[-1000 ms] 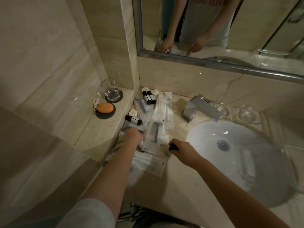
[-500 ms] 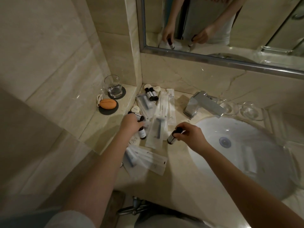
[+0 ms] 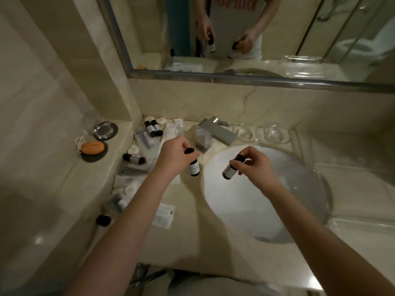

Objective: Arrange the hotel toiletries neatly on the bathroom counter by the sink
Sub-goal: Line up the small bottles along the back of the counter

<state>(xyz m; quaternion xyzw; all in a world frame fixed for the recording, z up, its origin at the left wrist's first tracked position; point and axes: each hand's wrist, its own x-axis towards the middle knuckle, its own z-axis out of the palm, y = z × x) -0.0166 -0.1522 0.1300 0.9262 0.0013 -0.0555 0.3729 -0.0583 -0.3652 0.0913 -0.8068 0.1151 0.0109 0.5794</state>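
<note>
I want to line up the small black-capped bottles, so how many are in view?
5: one in the left hand, one in the right hand, two side by side at the back corner, one lying left. Packets may hide more.

Bare forearms, no sleeves showing; mirror reflects light shirt with red lettering [image 3: 245, 5].

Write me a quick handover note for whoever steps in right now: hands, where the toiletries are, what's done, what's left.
Left hand: holds a small bottle by its black cap, lifted above the counter.
Right hand: holds a second bottle, lifted over the sink.
Two bottles lie at the back corner, another bottle on its side by the ledge.
Packets are scattered left of the sink.
Done: nothing visibly lined up.
Left: set both bottles down, straighten the rest.
</note>
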